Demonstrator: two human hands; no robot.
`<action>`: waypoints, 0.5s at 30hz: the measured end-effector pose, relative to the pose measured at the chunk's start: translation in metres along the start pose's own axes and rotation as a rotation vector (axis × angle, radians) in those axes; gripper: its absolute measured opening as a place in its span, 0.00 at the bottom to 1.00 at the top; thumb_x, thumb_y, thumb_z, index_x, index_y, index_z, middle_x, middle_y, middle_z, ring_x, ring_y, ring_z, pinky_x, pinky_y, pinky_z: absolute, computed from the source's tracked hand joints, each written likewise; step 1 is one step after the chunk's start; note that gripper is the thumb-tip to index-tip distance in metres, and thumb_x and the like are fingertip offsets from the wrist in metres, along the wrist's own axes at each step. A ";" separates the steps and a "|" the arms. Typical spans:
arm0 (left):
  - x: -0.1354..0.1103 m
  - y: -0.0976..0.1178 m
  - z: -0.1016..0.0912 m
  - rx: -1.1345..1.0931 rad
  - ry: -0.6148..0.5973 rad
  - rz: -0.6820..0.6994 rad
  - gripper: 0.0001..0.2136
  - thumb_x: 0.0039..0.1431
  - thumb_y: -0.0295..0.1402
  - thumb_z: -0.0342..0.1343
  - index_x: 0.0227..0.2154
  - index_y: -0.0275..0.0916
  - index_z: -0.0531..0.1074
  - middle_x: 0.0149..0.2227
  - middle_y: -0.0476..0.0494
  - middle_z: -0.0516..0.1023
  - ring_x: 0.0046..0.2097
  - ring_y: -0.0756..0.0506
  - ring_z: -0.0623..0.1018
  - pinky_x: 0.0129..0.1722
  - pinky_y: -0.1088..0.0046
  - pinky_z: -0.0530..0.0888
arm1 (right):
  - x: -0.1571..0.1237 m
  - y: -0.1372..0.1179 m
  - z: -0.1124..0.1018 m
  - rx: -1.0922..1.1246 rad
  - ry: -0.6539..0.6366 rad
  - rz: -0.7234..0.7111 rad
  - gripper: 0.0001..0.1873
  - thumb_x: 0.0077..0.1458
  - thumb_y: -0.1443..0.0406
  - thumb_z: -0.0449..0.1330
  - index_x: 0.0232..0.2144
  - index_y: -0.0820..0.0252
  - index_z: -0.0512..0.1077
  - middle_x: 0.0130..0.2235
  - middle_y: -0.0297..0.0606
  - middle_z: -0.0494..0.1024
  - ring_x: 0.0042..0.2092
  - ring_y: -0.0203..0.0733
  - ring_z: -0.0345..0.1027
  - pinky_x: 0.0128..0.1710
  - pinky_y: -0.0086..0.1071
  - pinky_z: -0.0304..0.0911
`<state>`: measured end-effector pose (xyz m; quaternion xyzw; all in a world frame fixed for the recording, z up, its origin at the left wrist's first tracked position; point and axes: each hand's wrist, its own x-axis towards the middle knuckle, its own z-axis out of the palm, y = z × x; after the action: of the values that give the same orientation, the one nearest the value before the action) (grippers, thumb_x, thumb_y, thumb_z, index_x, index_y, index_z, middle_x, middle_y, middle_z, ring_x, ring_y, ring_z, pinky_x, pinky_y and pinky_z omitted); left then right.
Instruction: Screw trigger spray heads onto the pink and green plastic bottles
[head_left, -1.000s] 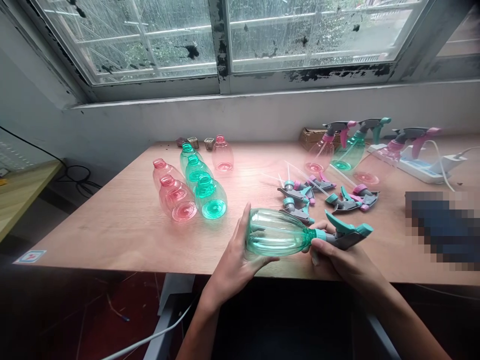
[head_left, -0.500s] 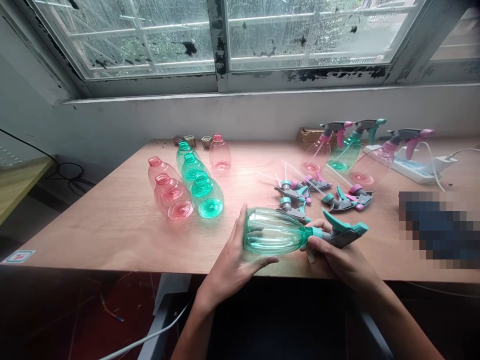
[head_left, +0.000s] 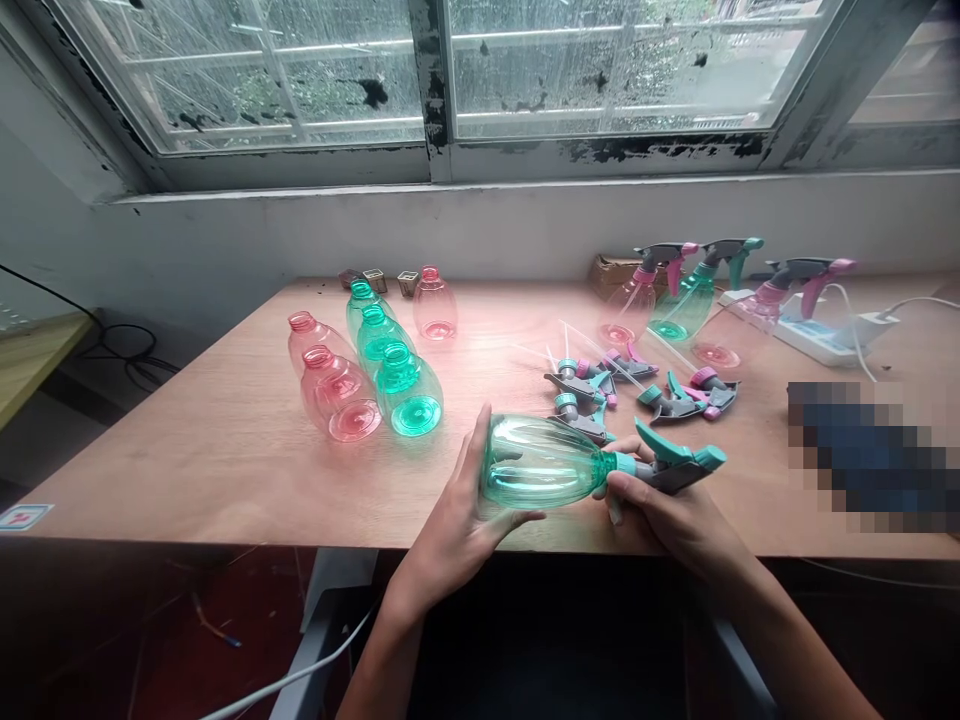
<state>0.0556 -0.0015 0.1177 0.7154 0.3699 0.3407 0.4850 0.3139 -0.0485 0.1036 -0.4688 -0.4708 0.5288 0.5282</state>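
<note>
A clear green spray bottle (head_left: 541, 462) lies sideways above the table's front part, its base to the left and its grey-and-teal trigger head (head_left: 679, 464) to the right. My left hand (head_left: 459, 512) cups the base end, fingers behind and thumb below. At the neck, my right hand (head_left: 667, 515) pinches the teal collar between thumb and fingers; some fingertips are hidden behind it. Just beyond the bottle lie several loose trigger heads (head_left: 581, 385) in grey, teal and pink, with thin tubes. Headless green bottles (head_left: 409, 390) and pink bottles (head_left: 341, 395) stand to the left.
Along the wooden table's (head_left: 217, 450) back right stand spray bottles with heads on, pink (head_left: 626, 305) and green (head_left: 682, 308). A white power strip (head_left: 810, 330) with cables is behind them. A blurred dark patch (head_left: 870, 460) covers the right side. Small boxes (head_left: 373, 281) sit by the wall.
The whole view has shifted slightly, so everything appears a little further left. Both hands keep the same hold on the green spray bottle.
</note>
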 end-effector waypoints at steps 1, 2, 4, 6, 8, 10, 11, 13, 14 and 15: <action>0.000 0.000 0.000 0.006 0.003 -0.001 0.53 0.60 0.40 0.68 0.74 0.53 0.33 0.57 0.37 0.73 0.60 0.35 0.74 0.64 0.52 0.68 | 0.000 0.000 0.000 -0.002 0.000 0.003 0.15 0.62 0.56 0.68 0.45 0.55 0.71 0.30 0.33 0.82 0.29 0.38 0.71 0.34 0.30 0.66; 0.000 0.000 0.000 0.008 0.006 -0.001 0.53 0.60 0.40 0.68 0.74 0.53 0.33 0.57 0.37 0.73 0.60 0.34 0.74 0.64 0.52 0.68 | 0.000 0.000 -0.001 -0.007 -0.001 0.006 0.14 0.62 0.56 0.68 0.44 0.55 0.71 0.30 0.33 0.81 0.29 0.38 0.71 0.34 0.30 0.66; 0.000 0.001 0.001 0.012 0.012 -0.004 0.53 0.59 0.39 0.69 0.74 0.52 0.34 0.57 0.37 0.73 0.61 0.34 0.74 0.64 0.51 0.67 | 0.001 0.001 -0.001 -0.019 -0.005 0.007 0.13 0.62 0.56 0.67 0.42 0.55 0.72 0.30 0.32 0.81 0.29 0.37 0.71 0.34 0.30 0.66; 0.000 0.002 0.001 0.014 0.013 -0.012 0.54 0.58 0.38 0.70 0.74 0.51 0.34 0.57 0.36 0.72 0.61 0.34 0.73 0.64 0.51 0.67 | 0.001 0.001 -0.002 -0.025 -0.007 -0.005 0.12 0.62 0.56 0.67 0.41 0.55 0.72 0.30 0.32 0.81 0.29 0.37 0.71 0.34 0.30 0.66; 0.000 0.004 0.001 0.017 0.008 -0.027 0.55 0.57 0.40 0.70 0.74 0.51 0.34 0.57 0.36 0.72 0.61 0.33 0.73 0.65 0.51 0.66 | 0.001 0.000 -0.001 -0.016 -0.007 -0.019 0.13 0.62 0.55 0.67 0.42 0.55 0.72 0.30 0.32 0.80 0.29 0.38 0.72 0.34 0.30 0.66; -0.001 0.006 0.001 0.012 0.002 -0.041 0.55 0.57 0.41 0.70 0.74 0.51 0.34 0.57 0.36 0.72 0.61 0.33 0.73 0.65 0.51 0.66 | 0.001 0.000 -0.001 -0.008 -0.006 -0.028 0.13 0.62 0.55 0.67 0.42 0.55 0.72 0.29 0.31 0.79 0.29 0.38 0.71 0.34 0.30 0.66; -0.001 0.006 0.000 0.006 0.001 -0.047 0.55 0.57 0.42 0.70 0.74 0.51 0.34 0.58 0.35 0.72 0.61 0.33 0.73 0.65 0.51 0.66 | 0.001 0.000 0.000 -0.008 -0.007 -0.029 0.13 0.62 0.55 0.67 0.42 0.55 0.72 0.29 0.31 0.79 0.29 0.38 0.71 0.34 0.30 0.66; -0.001 0.007 0.000 -0.008 -0.001 -0.055 0.55 0.57 0.44 0.70 0.74 0.51 0.34 0.60 0.34 0.71 0.62 0.33 0.72 0.64 0.51 0.66 | 0.001 0.000 0.000 -0.009 -0.008 -0.026 0.13 0.62 0.55 0.68 0.41 0.55 0.73 0.28 0.30 0.78 0.29 0.38 0.71 0.34 0.30 0.65; -0.001 0.007 0.000 -0.015 0.000 -0.056 0.55 0.57 0.44 0.70 0.74 0.51 0.34 0.61 0.34 0.70 0.62 0.33 0.72 0.64 0.51 0.66 | 0.001 -0.001 0.000 -0.007 -0.008 -0.025 0.12 0.62 0.55 0.68 0.41 0.55 0.73 0.28 0.30 0.78 0.29 0.37 0.71 0.34 0.30 0.65; -0.001 0.007 0.000 -0.019 0.001 -0.056 0.55 0.57 0.44 0.70 0.74 0.51 0.34 0.62 0.34 0.69 0.62 0.33 0.72 0.65 0.51 0.66 | 0.001 -0.001 0.000 -0.003 -0.010 -0.023 0.12 0.62 0.55 0.68 0.40 0.55 0.73 0.28 0.30 0.78 0.29 0.37 0.71 0.34 0.29 0.65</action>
<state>0.0567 -0.0048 0.1244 0.7000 0.3868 0.3307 0.5011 0.3142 -0.0477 0.1041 -0.4615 -0.4797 0.5243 0.5311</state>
